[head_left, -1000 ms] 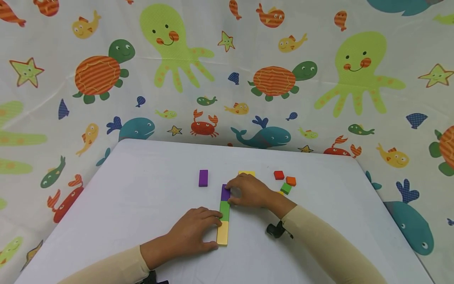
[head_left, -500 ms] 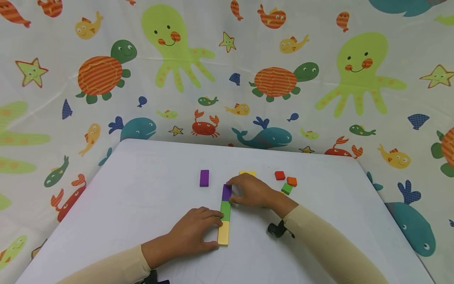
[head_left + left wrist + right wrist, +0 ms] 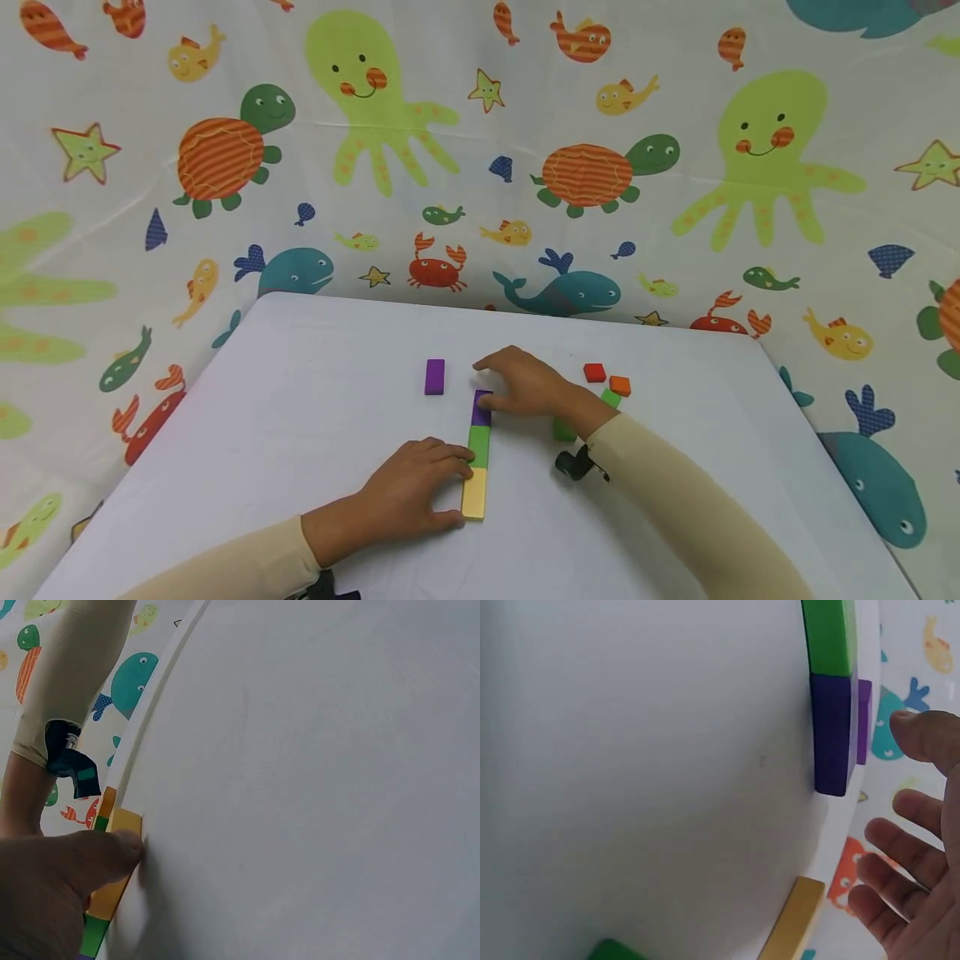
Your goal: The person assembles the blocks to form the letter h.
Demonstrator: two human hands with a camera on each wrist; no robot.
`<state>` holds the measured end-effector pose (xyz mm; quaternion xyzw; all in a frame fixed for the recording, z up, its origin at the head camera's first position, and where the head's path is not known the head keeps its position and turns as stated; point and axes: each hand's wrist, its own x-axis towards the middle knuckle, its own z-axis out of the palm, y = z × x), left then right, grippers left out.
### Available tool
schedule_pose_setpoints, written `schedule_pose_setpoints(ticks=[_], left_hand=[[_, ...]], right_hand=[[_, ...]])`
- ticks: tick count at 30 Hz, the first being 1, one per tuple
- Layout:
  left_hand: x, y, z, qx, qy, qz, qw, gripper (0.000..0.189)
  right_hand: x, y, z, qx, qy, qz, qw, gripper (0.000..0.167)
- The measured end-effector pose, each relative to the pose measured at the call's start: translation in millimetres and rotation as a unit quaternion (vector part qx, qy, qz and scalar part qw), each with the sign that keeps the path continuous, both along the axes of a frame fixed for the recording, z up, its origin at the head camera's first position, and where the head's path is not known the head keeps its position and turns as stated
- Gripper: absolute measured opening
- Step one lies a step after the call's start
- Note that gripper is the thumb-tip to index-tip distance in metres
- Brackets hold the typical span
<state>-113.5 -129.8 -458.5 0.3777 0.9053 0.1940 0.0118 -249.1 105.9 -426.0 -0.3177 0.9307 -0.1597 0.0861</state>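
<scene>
On the white table a row of blocks runs away from me in the head view: yellow block (image 3: 474, 498) nearest, green block (image 3: 479, 447) behind it, purple block (image 3: 480, 418) at the far end. My left hand (image 3: 412, 483) rests beside the row, fingertips touching the green and yellow blocks' left side. Its thumb lies against the yellow block (image 3: 112, 896) in the left wrist view; the other fingers are hidden there. Over the far end is my right hand (image 3: 528, 383), thumb and fingers spread. The right wrist view shows its fingers (image 3: 907, 847) apart from the purple block (image 3: 832, 739).
Another purple block (image 3: 435, 377) stands left of the row's far end. To the right lie a red block (image 3: 595, 372), an orange block (image 3: 620, 386) and green blocks (image 3: 564, 431), partly behind the right arm. Another yellow block (image 3: 793, 921) shows in the right wrist view.
My right hand has let go of the purple block, its fingers spreading and lifting away. A green block beneath the arm has come into sight. The left hand stays in place.
</scene>
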Motion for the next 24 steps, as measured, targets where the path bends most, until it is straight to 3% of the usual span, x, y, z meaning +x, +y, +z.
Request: schedule_pose_setpoints(ticks=[11,24], left_hand=[[-0.4,0.2,-1.2,0.005,0.013,-0.005,0.9999,0.045],[-1.1,0.2,-1.3,0.001,0.004,-0.001,1.0,0.044]], right_hand=[[-15.6,-13.4,7.5,0.011,-0.012,-0.021,0.9996,0.063],[-28.8,-38.6,-2.0,0.039,-0.008,-0.012,0.9991,0.064]])
